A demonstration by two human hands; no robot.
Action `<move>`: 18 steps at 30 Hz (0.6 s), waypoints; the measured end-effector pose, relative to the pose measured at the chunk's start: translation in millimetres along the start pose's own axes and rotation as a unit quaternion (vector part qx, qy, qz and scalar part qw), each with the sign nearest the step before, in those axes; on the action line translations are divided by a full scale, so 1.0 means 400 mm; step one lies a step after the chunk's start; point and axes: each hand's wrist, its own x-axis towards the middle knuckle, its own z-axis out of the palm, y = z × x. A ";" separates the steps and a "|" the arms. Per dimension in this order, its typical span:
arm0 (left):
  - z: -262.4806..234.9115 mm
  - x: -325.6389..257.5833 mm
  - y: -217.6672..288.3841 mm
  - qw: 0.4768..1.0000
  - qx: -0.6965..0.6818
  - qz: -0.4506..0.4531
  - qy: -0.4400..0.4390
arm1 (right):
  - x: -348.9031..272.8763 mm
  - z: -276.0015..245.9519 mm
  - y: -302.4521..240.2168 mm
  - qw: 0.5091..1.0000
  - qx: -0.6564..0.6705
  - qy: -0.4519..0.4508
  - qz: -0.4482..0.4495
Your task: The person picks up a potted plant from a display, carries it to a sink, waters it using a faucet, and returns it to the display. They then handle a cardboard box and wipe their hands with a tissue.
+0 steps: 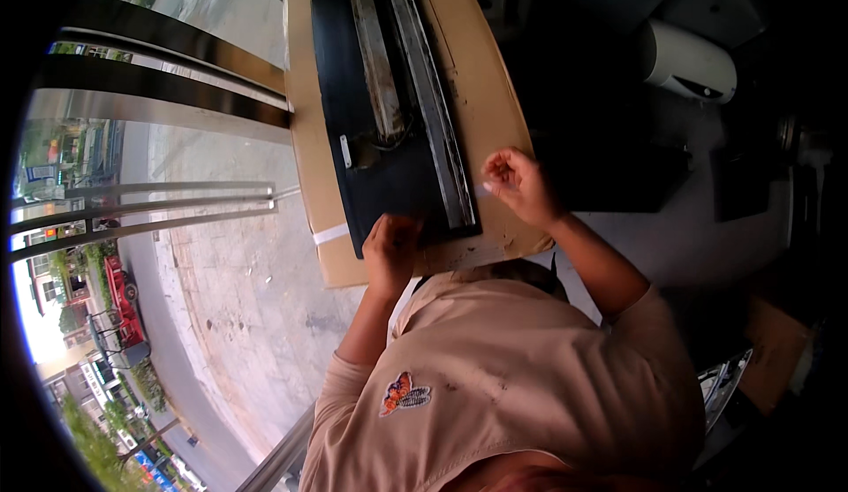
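Observation:
A long black panel [389, 193] lies on a brown cardboard box [486, 77] in front of me. Two worn, greyish metal strips run lengthwise along it: an inner strip [375, 50] and a longer strip [439, 139] near its right edge. My left hand [391, 246] rests at the panel's near edge with its fingers curled; whatever may be in them is hidden. To the right of the panel, my right hand [521, 187] hovers above the box, fingers bent in toward the thumb. I cannot make out anything held there. A small pale tab [345, 151] sits on the panel's left side.
A glass door with metal bars [177, 196] stands at the left, with paving and a red vehicle [122, 298] outside. At the far right is a white cylindrical appliance [691, 61]. Dark objects fill the right side. Another cardboard piece [776, 355] lies lower right.

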 end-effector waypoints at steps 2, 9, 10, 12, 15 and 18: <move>-0.023 -0.001 -0.001 1.000 -0.003 -0.009 0.020 | -0.017 0.004 0.029 0.999 -0.009 0.033 -0.001; -0.100 -0.028 -0.124 0.997 -0.027 -0.019 0.067 | -0.020 0.009 0.004 0.998 -0.048 0.045 0.009; -0.114 -0.028 -0.132 0.997 -0.024 -0.022 0.076 | -0.018 0.012 0.010 0.997 -0.051 0.056 -0.004; -0.134 -0.037 -0.178 0.994 -0.037 -0.045 0.092 | -0.018 0.012 0.019 0.995 -0.069 0.066 -0.008; -0.153 -0.045 -0.241 0.991 -0.057 -0.050 0.113 | -0.016 0.028 0.004 0.992 -0.066 0.109 -0.004; -0.175 -0.033 -0.220 0.982 -0.095 -0.099 0.133 | -0.017 0.030 0.019 0.988 -0.051 0.144 -0.008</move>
